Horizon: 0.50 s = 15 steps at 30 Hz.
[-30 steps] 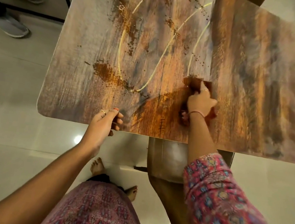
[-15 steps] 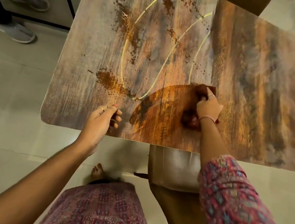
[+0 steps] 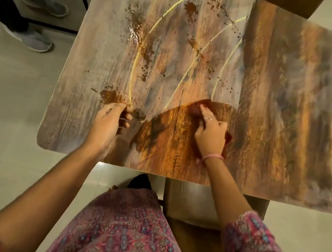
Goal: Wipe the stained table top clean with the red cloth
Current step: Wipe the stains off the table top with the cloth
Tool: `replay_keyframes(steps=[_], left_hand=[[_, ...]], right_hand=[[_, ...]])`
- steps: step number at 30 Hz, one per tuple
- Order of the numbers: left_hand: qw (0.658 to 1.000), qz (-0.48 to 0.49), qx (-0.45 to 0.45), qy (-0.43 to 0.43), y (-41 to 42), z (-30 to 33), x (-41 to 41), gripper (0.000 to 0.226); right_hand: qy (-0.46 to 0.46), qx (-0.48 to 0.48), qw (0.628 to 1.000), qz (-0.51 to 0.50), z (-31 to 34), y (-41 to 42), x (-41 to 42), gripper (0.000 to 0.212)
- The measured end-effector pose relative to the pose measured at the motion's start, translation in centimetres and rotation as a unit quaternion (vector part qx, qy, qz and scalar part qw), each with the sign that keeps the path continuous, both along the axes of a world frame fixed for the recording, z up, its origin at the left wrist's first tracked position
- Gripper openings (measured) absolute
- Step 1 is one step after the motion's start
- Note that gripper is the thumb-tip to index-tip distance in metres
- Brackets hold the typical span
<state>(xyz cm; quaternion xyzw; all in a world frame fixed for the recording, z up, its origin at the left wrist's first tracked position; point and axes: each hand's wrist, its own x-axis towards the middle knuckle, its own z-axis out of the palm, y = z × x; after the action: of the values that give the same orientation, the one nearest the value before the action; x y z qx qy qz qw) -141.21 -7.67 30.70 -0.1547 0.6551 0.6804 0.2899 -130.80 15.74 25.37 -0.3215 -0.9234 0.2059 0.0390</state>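
Note:
The wood-grain table top carries brown powdery stains and thin yellow curved lines on its left half. A darker, wet-looking wiped patch spreads near the front edge. My right hand presses flat on the red cloth, which shows only at my fingertips and beside my palm. My left hand rests on the table left of the wiped patch, fingers curled, right below a brown stain; it holds nothing.
A chair is tucked under the table's front edge by my legs. Another person's feet in grey shoes stand on the tiled floor at the far left, beside a black metal frame. A brown object overlaps the table's far edge.
My right hand has slid the cloth left, widening the wet patch. My left hand has moved from the table's front edge onto the top, toward the brown stain.

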Motion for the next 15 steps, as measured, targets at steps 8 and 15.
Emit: replay_keyframes(steps=[8, 15], left_hand=[[0.997, 0.073, 0.029, -0.013, 1.6, -1.0, -3.2, 0.028], [1.000, 0.019, 0.003, -0.011, 0.6, -0.8, -5.1, 0.029]], right_hand=[[0.009, 0.024, 0.975, 0.222, -0.7, -12.4, 2.0, 0.050], [-0.022, 0.049, 0.923, 0.382, 0.2, -12.4, 2.6, 0.054]])
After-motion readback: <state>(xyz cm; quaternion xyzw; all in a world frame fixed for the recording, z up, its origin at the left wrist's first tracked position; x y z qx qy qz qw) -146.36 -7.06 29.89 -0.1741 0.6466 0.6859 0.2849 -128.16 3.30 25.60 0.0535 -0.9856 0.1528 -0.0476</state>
